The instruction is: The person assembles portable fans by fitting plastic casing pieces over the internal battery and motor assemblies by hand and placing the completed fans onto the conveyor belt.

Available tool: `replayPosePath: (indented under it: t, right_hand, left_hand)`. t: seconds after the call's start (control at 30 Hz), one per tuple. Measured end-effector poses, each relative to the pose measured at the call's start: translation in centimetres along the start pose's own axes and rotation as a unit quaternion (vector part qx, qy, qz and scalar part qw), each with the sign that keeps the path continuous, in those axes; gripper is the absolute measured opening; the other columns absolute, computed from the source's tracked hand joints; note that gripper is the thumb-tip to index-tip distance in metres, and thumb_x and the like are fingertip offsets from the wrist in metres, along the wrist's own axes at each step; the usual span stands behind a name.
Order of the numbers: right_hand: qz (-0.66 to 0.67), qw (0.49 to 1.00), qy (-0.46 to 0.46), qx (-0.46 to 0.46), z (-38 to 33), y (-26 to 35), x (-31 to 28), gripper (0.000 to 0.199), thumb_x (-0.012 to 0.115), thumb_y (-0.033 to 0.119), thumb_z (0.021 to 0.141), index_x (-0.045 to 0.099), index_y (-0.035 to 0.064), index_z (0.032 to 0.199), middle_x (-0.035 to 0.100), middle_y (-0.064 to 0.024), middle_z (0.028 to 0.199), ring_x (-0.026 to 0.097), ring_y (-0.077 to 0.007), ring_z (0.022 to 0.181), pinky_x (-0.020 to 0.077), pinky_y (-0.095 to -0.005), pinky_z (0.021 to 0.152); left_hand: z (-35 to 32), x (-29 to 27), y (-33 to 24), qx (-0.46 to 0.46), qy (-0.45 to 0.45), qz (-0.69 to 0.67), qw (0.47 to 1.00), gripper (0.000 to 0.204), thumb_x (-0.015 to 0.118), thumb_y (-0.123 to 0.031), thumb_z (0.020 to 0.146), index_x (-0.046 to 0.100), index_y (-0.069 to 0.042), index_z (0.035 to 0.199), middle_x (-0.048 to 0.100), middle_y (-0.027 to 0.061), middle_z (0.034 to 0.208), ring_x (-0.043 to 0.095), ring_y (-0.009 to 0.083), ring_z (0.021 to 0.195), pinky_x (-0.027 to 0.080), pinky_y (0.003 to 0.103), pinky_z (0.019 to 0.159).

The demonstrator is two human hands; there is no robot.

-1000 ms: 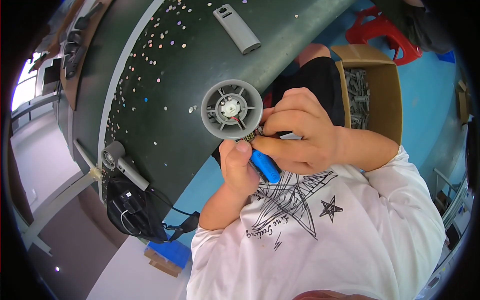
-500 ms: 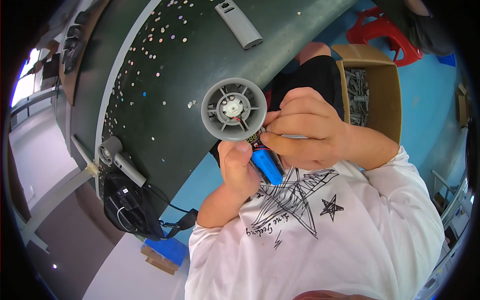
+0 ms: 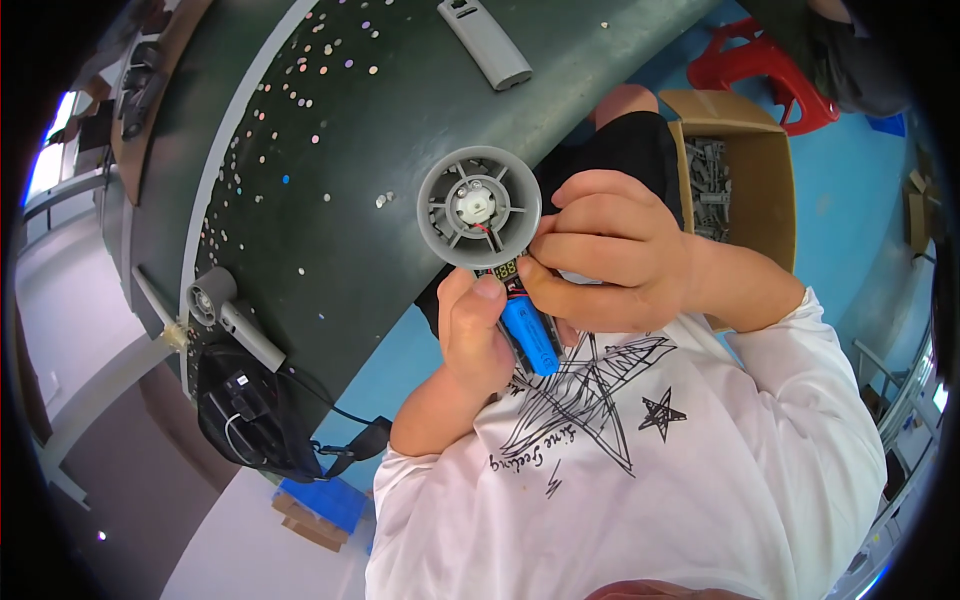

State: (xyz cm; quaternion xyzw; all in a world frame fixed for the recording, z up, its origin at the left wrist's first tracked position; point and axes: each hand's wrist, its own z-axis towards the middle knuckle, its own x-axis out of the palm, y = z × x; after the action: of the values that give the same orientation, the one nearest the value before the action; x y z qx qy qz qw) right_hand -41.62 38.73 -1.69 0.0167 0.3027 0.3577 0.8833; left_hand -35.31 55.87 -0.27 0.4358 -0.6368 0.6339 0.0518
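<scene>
A grey handheld fan (image 3: 431,229) with its handle opened up is held in front of my chest. Its round head faces up, showing spokes and a white hub with thin red and black wires. Below the head sit a small circuit board with a digit display (image 3: 507,270) and a blue cylindrical battery (image 3: 531,337). My left hand (image 3: 474,325) is closed around the handle, its thumb just under the head. My right hand (image 3: 612,255) is closed with its fingertips pinching at the handle's right edge beside the board; what exactly they pinch is hidden.
A grey handle shell (image 3: 486,45) lies on the dark green table (image 3: 380,130), where small round discs are scattered. Another grey fan (image 3: 232,315) and a black bag (image 3: 252,410) are at the left. At right stand a cardboard box (image 3: 765,190) of grey parts and a red stool (image 3: 765,75).
The fan head has shifted slightly right and up and turned a little, uncovering more of the display. Both hands keep their hold, and the view has moved slightly.
</scene>
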Motion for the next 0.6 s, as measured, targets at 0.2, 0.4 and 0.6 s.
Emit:
replayPosePath:
  t: [0.2,0.4,0.6]
  right_hand:
    - [0.022,0.989,0.014,0.147,1.4,-3.9,-0.9,0.030,0.066,0.023,0.081,0.065,0.0033,0.103,0.063,-0.0089,0.098,0.056,-0.0235,0.081,0.0470,-0.0366,0.073]
    - [-0.248,0.916,0.088,0.303,3.3,-8.1,2.6,0.037,0.067,0.022,0.081,0.061,0.0060,0.114,0.063,-0.0095,0.106,0.057,-0.0273,0.090,0.0441,-0.0415,0.080]
    - [0.146,0.893,0.034,0.425,4.4,-3.7,-0.4,0.037,0.065,0.016,0.080,0.063,0.0040,0.115,0.067,-0.0124,0.096,0.063,-0.0230,0.090,0.0480,-0.0324,0.076]
  left_hand:
    - [1.0,-1.6,-0.4,0.052,-0.043,0.032,0.997,0.064,0.036,-0.036,0.090,0.040,0.016,0.128,0.063,0.0231,0.078,0.062,0.0251,0.057,0.052,0.032,0.054]
    - [1.4,-2.7,-0.9,0.088,-0.118,0.024,0.989,0.061,0.032,-0.033,0.095,0.031,0.013,0.136,0.065,0.0251,0.090,0.068,0.0325,0.073,0.057,0.038,0.065]
    - [0.3,-3.5,-1.9,0.099,-0.144,-0.020,0.984,0.054,0.033,-0.025,0.096,0.032,0.010,0.137,0.063,0.0270,0.099,0.067,0.0380,0.087,0.057,0.045,0.076]
